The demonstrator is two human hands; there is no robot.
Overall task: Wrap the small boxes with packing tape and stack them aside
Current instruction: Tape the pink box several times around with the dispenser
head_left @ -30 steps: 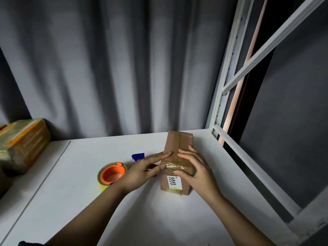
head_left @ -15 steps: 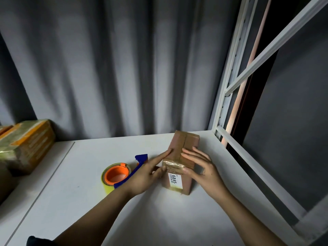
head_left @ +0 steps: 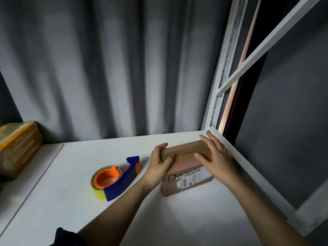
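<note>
One brown box (head_left: 186, 167) lies on the white desk (head_left: 71, 201) near its right rail. The left hand (head_left: 159, 166) curls its grip round the box's left end; the right hand (head_left: 215, 155) presses flat, fingers straight, on top. One tape dispenser (head_left: 115, 180) sits just left. One wrapped parcel (head_left: 17, 144) rests far left.

Small brown box (head_left: 184, 167) lying flat on the white shelf (head_left: 74, 201), left hand (head_left: 159, 166) curled round its left end, right hand (head_left: 216, 155) laid flat on top. Tape dispenser (head_left: 115, 178) just left of it, taped parcel (head_left: 17, 144) way off at the far left
</note>
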